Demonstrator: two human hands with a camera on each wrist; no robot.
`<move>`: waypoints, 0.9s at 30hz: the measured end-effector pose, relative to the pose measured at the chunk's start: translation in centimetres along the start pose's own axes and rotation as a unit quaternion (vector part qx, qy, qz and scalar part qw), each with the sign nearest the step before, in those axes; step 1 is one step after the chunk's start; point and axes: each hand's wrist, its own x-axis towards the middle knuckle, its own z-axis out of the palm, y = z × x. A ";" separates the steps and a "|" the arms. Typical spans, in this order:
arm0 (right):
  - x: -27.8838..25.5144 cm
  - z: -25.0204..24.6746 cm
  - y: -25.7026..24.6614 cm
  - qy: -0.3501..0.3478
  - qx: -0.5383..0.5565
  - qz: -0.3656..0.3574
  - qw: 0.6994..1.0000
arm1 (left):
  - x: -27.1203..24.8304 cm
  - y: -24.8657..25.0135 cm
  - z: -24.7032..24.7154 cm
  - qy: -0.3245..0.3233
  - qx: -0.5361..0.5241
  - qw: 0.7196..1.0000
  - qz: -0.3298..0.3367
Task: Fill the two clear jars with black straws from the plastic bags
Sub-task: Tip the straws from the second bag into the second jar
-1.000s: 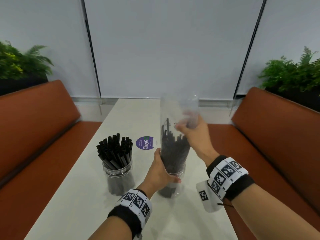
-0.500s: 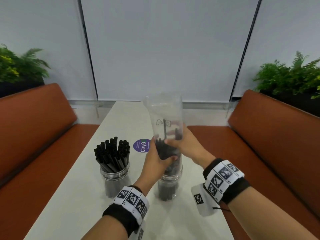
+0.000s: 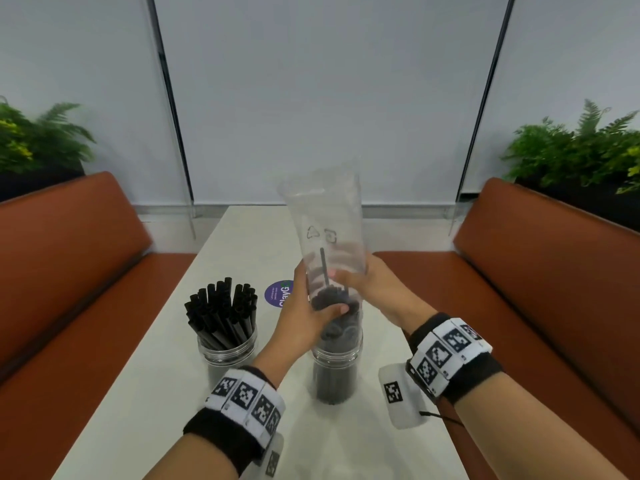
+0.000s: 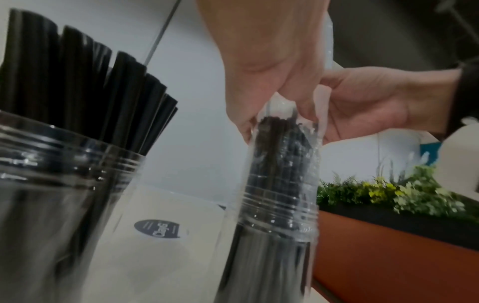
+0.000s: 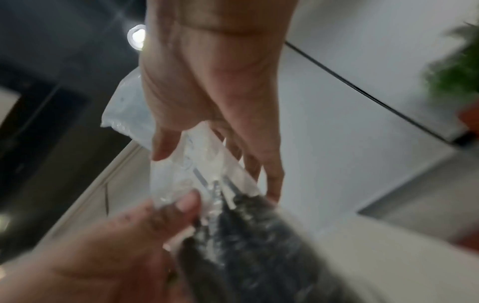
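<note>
Two clear jars stand on the white table (image 3: 166,393). The left jar (image 3: 227,349) holds a fanned bunch of black straws (image 3: 221,313). A clear plastic bag (image 3: 325,216) stands upright in the right jar (image 3: 335,372), with black straws (image 3: 332,299) inside it reaching down into the jar. My left hand (image 3: 313,306) grips the bag around the straw tops just above the jar rim. My right hand (image 3: 349,276) pinches the bag a little higher, where one straw (image 3: 323,268) sticks up. The wrist views show the bag (image 4: 282,155) (image 5: 204,164) squeezed between both hands.
A round purple sticker (image 3: 278,294) lies on the table behind the jars. Orange-brown benches (image 3: 69,258) (image 3: 540,271) run along both sides of the table. Green plants (image 3: 575,150) stand behind the bench backs. A pale wall closes the far end.
My left hand has climbed from the right jar's rim to the straw tops in the bag. My right hand has come down the bag, which now leans slightly left.
</note>
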 end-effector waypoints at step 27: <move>-7.3 0.8 -17.6 0.125 -0.008 -0.187 0.974 | -4.8 16.6 -6.9 0.092 0.069 0.975 0.188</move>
